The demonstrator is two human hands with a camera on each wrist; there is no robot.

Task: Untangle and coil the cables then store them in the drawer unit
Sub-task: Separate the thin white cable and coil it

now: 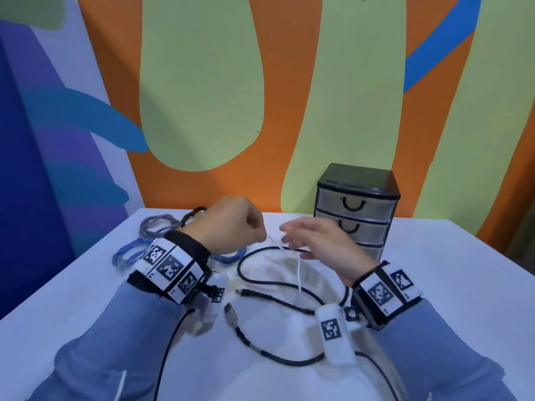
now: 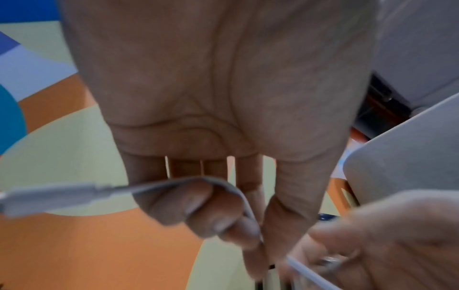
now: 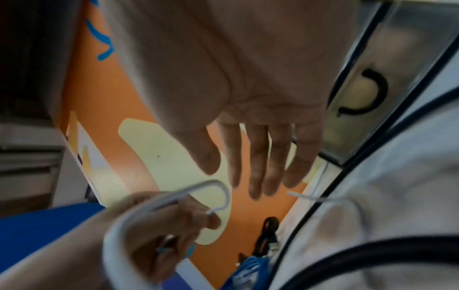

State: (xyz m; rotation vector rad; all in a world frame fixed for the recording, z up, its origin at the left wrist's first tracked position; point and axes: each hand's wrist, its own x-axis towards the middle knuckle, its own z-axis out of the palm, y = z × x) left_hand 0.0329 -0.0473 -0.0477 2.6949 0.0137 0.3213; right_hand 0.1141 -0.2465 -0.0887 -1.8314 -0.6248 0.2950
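Observation:
My left hand point(image 1: 231, 224) is curled and pinches a thin white cable point(image 1: 298, 269), which hangs from its fingertips down to the table. In the left wrist view the white cable point(image 2: 174, 183) bends over my curled fingers point(image 2: 198, 208), its plug end sticking out to the left. My right hand point(image 1: 307, 238) hovers just right of the left one with fingers straight point(image 3: 261, 157) and holds nothing. Below both hands a black cable point(image 1: 267, 248) lies in loose loops. The black drawer unit point(image 1: 356, 209) stands behind my right hand, all drawers closed.
A thicker black cable with a metal plug point(image 1: 289, 361) curves near the front of the white table point(image 1: 448, 285). A coiled blue cable point(image 1: 130, 253), a coiled grey cable point(image 1: 156, 224) and a small black bundle point(image 1: 194, 214) lie at the back left. A painted wall stands behind.

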